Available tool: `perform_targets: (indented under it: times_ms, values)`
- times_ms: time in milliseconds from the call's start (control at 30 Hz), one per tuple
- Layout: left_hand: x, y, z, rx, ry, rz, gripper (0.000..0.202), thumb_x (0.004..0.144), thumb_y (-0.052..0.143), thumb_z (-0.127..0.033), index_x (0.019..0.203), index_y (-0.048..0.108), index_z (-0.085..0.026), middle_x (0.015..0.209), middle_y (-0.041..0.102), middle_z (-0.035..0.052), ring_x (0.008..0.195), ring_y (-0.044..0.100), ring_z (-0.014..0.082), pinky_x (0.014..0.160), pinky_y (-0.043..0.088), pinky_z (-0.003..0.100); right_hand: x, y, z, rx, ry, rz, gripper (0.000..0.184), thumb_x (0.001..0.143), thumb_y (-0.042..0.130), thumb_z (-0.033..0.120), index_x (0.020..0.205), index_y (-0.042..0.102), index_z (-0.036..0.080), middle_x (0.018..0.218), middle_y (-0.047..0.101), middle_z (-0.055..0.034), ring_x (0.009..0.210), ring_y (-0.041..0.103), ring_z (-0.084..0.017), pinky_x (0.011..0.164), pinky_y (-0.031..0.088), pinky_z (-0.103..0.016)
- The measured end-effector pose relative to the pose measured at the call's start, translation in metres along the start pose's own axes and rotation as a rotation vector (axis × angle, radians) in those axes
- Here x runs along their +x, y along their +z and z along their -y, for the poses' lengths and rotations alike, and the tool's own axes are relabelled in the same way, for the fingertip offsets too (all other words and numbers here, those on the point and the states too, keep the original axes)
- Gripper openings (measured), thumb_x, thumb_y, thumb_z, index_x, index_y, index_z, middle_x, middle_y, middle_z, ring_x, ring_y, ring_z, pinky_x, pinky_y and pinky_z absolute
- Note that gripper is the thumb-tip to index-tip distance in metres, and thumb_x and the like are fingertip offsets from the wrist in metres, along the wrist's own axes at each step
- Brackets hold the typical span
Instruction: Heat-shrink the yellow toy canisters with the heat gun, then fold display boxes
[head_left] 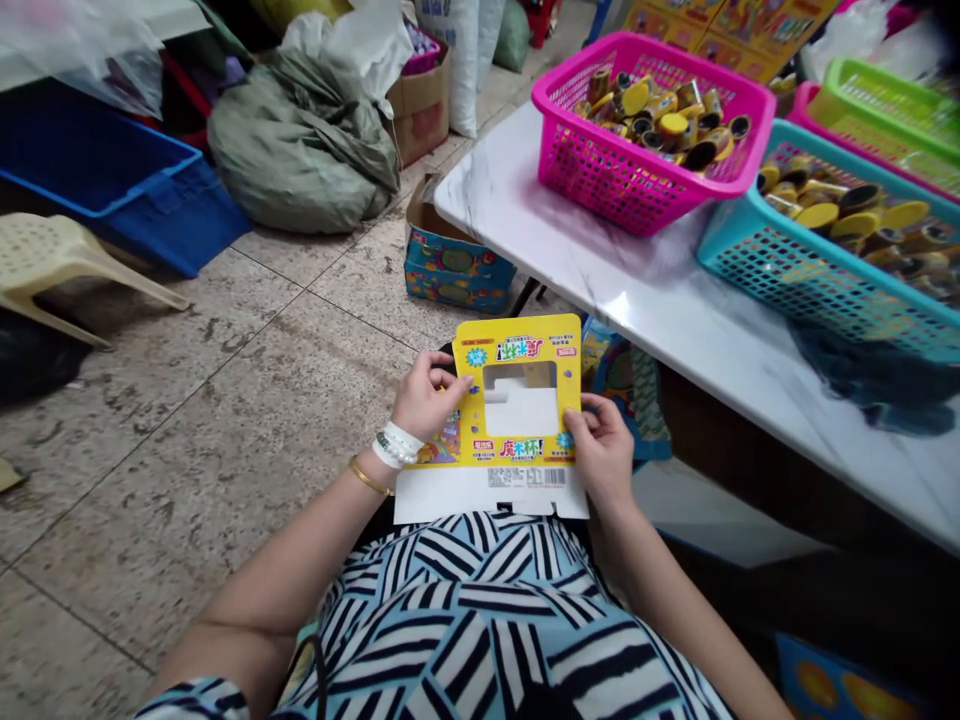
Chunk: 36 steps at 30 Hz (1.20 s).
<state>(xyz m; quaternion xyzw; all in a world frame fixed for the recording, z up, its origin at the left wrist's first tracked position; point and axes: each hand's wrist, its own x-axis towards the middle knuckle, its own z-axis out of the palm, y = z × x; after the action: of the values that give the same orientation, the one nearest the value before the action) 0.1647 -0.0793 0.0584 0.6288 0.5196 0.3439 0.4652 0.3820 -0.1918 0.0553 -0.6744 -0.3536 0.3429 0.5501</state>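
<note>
I hold a flat yellow printed carton (517,440) with a cut-out window above my lap. My left hand (429,395) grips its left edge, fingers curled over the front; a white bead bracelet and a gold bangle sit on that wrist. My right hand (602,447) pinches the carton's lower right edge. A white flap with a barcode hangs down toward my striped dress.
A white marble-look table (600,270) on my right carries a pink basket (645,170) and a teal basket (810,270) of small yellow-capped cups, and a green basket (892,100). On the tiled floor: an open printed box (454,265), a grey sack (307,150), a blue crate (112,170), a beige stool (52,265).
</note>
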Motion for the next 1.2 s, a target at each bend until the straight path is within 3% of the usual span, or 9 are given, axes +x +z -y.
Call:
perform_targets:
  times_ms: [133,300,433,700,800,867,967,1067,1200]
  values:
    - [0.014,-0.010,-0.009,0.206,0.059,0.067,0.029,0.080,0.066,-0.041,0.092,0.069,-0.015,0.072,0.071,0.0043,0.059,0.058,0.0141,0.057,0.044,0.026,0.021,0.004,0.004,0.106,0.159,0.086,0.046,0.078,0.070,0.044,0.116,0.056,0.022,0.067,0.063,0.0037,0.061,0.061,-0.016,0.058,0.051,-0.027]
    - [0.043,-0.027,0.013,0.014,-0.143,-0.006,0.034,0.077,0.067,-0.043,0.092,0.073,-0.014,0.083,0.074,0.0077,0.069,0.066,0.0200,0.060,0.050,0.028,0.017,-0.008,0.013,0.327,0.144,0.292,0.071,0.077,0.067,0.058,0.136,0.046,0.024,0.127,0.064,-0.0105,0.106,0.066,-0.025,0.089,0.055,-0.039]
    - [0.055,-0.033,0.020,-0.144,-0.268,-0.083,0.036,0.071,0.073,-0.045,0.085,0.072,-0.012,0.079,0.073,0.0080,0.064,0.066,0.0205,0.060,0.053,0.031,-0.009,-0.008,0.002,0.389,0.133,0.375,0.090,0.061,0.084,0.052,0.139,0.046,0.025,0.142,0.053,-0.0115,0.125,0.056,-0.030,0.099,0.051,-0.043]
    - [0.061,-0.029,0.014,-0.245,-0.424,0.011,0.035,0.073,0.072,-0.046,0.079,0.065,-0.011,0.073,0.070,0.0094,0.064,0.067,0.0217,0.061,0.056,0.034,-0.033,0.020,0.001,0.536,0.345,0.354,0.045,0.065,0.084,0.036,0.104,0.068,0.020,0.105,0.074,-0.0070,0.097,0.070,-0.028,0.087,0.059,-0.048]
    - [0.039,-0.024,-0.002,0.098,-0.208,-0.129,0.050,0.076,0.069,-0.048,0.104,0.065,-0.007,0.105,0.070,0.0203,0.099,0.067,0.0331,0.085,0.056,0.047,-0.030,0.025,0.010,0.546,0.395,0.312,0.038,0.064,0.083,0.029,0.098,0.070,0.019,0.097,0.075,-0.0047,0.087,0.072,-0.026,0.079,0.062,-0.044]
    - [0.006,-0.017,-0.022,0.382,0.073,-0.238,0.082,0.073,0.071,-0.053,0.134,0.047,-0.002,0.139,0.049,0.0287,0.132,0.045,0.0409,0.108,0.039,0.057,-0.026,0.028,0.017,0.537,0.413,0.190,0.040,0.062,0.081,0.026,0.100,0.070,0.019,0.100,0.075,-0.0048,0.087,0.072,-0.026,0.076,0.063,-0.041]
    - [-0.054,-0.004,-0.049,0.619,0.442,-0.031,0.123,0.069,0.071,-0.064,0.153,0.008,0.000,0.159,0.008,0.0277,0.148,0.006,0.0431,0.120,0.016,0.059,-0.023,0.032,0.026,0.557,0.410,0.078,0.042,0.062,0.081,0.025,0.102,0.069,0.018,0.106,0.074,-0.0053,0.093,0.071,-0.026,0.076,0.063,-0.037]
    - [-0.086,0.005,-0.050,0.750,0.558,0.170,0.107,0.079,0.065,-0.058,0.155,0.010,-0.006,0.159,0.020,0.0215,0.148,0.010,0.0416,0.120,0.019,0.060,-0.028,0.037,0.032,0.566,0.406,0.123,0.038,0.063,0.081,0.028,0.098,0.070,0.017,0.106,0.074,-0.0056,0.091,0.071,-0.025,0.077,0.063,-0.037]
    - [-0.073,-0.003,-0.025,0.803,0.496,0.231,0.057,0.090,0.051,-0.028,0.143,0.044,-0.008,0.144,0.049,0.0175,0.134,0.046,0.0321,0.113,0.040,0.050,-0.036,0.042,0.033,0.514,0.359,0.198,0.034,0.068,0.080,0.036,0.095,0.071,0.018,0.104,0.074,-0.0050,0.087,0.072,-0.025,0.079,0.063,-0.041]
